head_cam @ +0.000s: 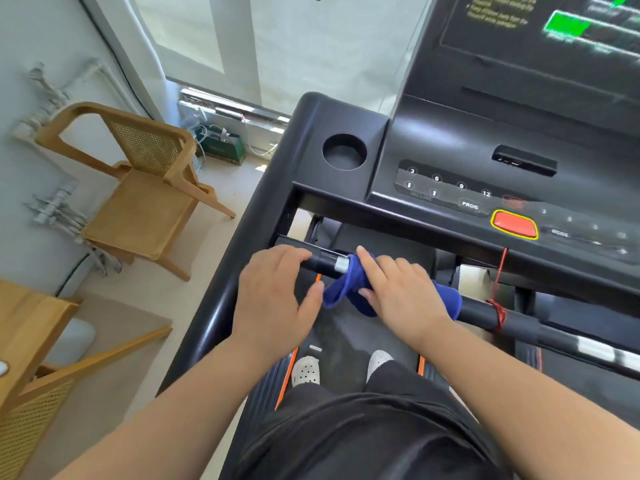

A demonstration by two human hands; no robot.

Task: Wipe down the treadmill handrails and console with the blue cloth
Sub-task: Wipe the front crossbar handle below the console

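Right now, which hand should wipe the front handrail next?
Right. The right hand holds the blue cloth wrapped over the handrail; the left hand only grips bare metal beside it.

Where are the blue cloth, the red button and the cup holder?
blue cloth (pixel 341 289), head view, hanging fold
red button (pixel 514 224), head view, middle of face
cup holder (pixel 344 152), head view, dark inner well

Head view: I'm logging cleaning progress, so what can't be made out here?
Head view, the handrail under the blue cloth: covered by the cloth and the right hand.
Head view, the handrail under the left hand: hidden by its fingers.
Head view, console screen text: blurred, cut by the top and right edges.
Head view, labels right of the red button: blurred, unreadable.
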